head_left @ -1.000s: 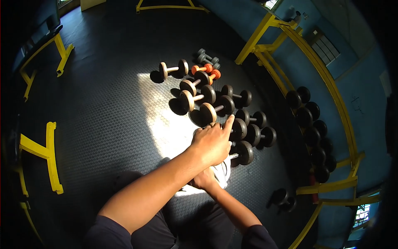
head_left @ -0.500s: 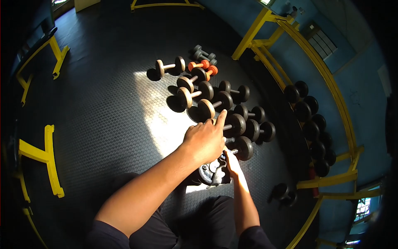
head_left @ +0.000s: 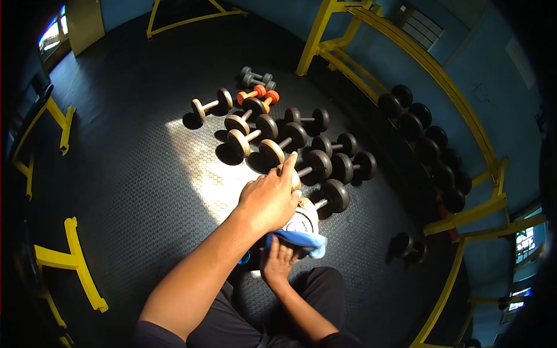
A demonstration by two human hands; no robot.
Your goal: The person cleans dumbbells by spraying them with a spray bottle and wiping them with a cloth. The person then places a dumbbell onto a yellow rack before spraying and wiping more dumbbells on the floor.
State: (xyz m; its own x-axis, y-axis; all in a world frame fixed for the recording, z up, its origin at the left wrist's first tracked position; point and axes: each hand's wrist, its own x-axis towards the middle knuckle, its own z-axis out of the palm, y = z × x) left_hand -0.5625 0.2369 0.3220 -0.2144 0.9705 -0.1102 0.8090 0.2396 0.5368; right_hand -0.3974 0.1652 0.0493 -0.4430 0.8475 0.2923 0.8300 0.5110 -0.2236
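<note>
My left hand (head_left: pixel 268 199) reaches over the pale end of a dumbbell (head_left: pixel 318 166), its index finger stretched out and its thumb apart; the other fingers are mostly hidden. Just below it stands the nearest dumbbell (head_left: pixel 335 196), whose round, light-coloured end plate faces me. A blue cloth (head_left: pixel 301 238) lies against the lower part of that plate. My right hand (head_left: pixel 278 264) holds the cloth from below, with its fingers pressed to it.
Several black dumbbells (head_left: pixel 365 166) and a pair of orange ones (head_left: pixel 252 95) stand on the black floor beyond my hands. A yellow rack (head_left: pixel 429 61) with more dumbbells runs along the right wall. Yellow metal frames (head_left: pixel 75 261) stand at the left.
The view has shifted, and the dumbbells appear further left. My right hand has moved down and left, and the blue cloth now shows spread against the nearest plate. My left index finger remains extended.
</note>
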